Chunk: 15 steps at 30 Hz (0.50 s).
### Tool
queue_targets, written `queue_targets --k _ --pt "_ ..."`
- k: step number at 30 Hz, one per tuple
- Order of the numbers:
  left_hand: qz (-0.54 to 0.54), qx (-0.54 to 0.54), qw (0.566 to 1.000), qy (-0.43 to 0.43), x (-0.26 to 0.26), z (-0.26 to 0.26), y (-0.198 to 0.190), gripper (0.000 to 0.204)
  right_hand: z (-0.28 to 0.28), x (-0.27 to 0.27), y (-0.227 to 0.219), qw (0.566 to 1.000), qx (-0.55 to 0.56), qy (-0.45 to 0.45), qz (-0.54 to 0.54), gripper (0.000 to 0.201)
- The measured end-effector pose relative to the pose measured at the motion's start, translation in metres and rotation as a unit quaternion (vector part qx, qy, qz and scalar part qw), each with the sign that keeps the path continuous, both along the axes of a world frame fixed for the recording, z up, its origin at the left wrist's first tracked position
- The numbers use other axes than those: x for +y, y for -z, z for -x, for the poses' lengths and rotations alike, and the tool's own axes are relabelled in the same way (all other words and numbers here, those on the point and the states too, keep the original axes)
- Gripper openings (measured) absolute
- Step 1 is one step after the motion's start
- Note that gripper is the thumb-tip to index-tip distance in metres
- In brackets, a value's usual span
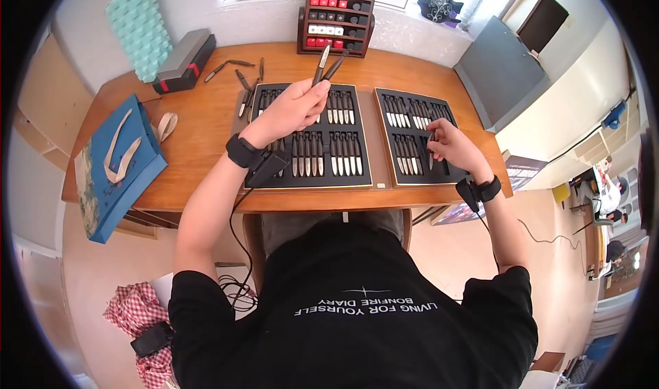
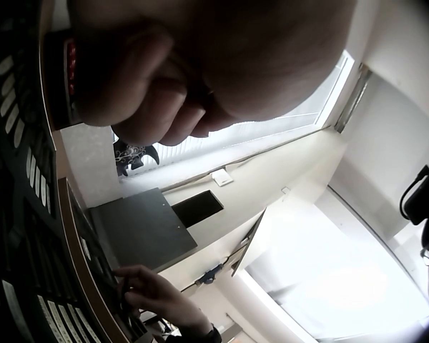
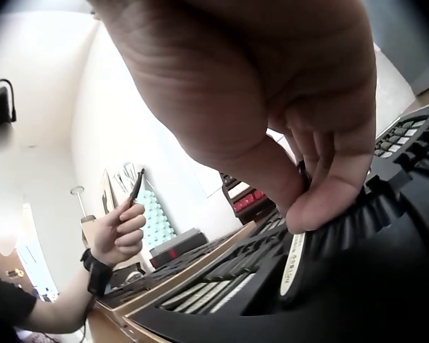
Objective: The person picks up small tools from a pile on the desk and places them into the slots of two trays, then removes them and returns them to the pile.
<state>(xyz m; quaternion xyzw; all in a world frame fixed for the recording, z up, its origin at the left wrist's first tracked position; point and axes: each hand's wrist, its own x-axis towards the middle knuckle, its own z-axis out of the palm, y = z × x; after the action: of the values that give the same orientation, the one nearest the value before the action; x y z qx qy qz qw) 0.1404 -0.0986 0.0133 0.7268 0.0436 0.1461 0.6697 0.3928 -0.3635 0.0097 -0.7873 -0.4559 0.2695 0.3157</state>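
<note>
1. Head view: most at risk at the right hand [image 1: 456, 149], with a pinch low on the pen-shaped stick [image 1: 431, 157]. Could twist or tip against the closely packed neighbours, from pressure applied off-centre.
2. Might also knock together, or slide loose from, the left hand [image 1: 292, 109], for want of separate support: a pale-ended stick [image 1: 323, 58] and a dark-ended stick [image 1: 336, 64], splayed apart at the top.
3. In the right wrist view, caught directly between thumb and fingertips, with dark shaft running up into the hand and pale end (lettered, too small to read surely) projecting below. Aimed down at the right case [image 1: 446, 174]; impossible to tell whether touching its insert.
4. Grip on the right: closed to a narrow pinch round that one stick. Grip on the left: fingers curled round the splayed pair, raised over the left case [image 1: 316, 183], near its far side, on the desk [image 1: 185, 156].
</note>
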Motion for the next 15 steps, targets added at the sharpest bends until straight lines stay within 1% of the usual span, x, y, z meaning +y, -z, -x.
queue_targets --k 2,4,6,8,9,10,12,13,14,15 --pt "0.002 0.001 1.000 -0.001 0.001 -0.001 0.000 0.040 -0.004 0.001 0.004 1.000 0.014 0.011 0.002 0.030" --pt "0.000 -0.004 1.000 0.018 0.001 0.000 0.001 0.040 0.000 0.001 0.009 1.000 0.017 0.017 -0.010 0.029" --pt "0.002 0.008 1.000 0.008 0.000 0.000 0.001 0.039 0.008 -0.001 0.012 0.999 0.020 0.026 -0.024 0.029" --pt "-0.002 0.019 1.000 0.000 -0.001 -0.001 0.000 0.039 0.016 -0.002 0.011 0.998 -0.021 0.051 -0.030 0.032" --pt "0.011 0.011 1.000 0.006 -0.003 -0.001 0.000 0.038 0.023 -0.002 0.010 0.995 -0.035 0.075 -0.059 0.022" --pt "0.025 0.002 1.000 0.011 -0.004 0.000 0.001 0.037 0.028 -0.003 0.009 0.995 -0.036 0.072 -0.066 0.022" --pt "0.032 0.014 0.999 0.010 -0.003 0.000 0.001 0.036 0.034 -0.006 0.008 0.986 -0.146 0.062 -0.049 0.010" --pt "0.032 0.004 0.999 0.016 -0.005 0.001 0.000 0.035 0.035 -0.007 0.010 0.986 -0.145 0.057 -0.056 0.010" --pt "0.031 -0.006 0.999 0.021 -0.006 0.002 -0.002 0.035 0.034 -0.008 0.013 0.959 -0.272 0.012 -0.076 0.009" --pt "0.039 -0.009 0.999 0.025 -0.006 0.001 -0.002 0.034 0.034 -0.008 0.016 0.914 -0.394 -0.032 -0.096 0.010"
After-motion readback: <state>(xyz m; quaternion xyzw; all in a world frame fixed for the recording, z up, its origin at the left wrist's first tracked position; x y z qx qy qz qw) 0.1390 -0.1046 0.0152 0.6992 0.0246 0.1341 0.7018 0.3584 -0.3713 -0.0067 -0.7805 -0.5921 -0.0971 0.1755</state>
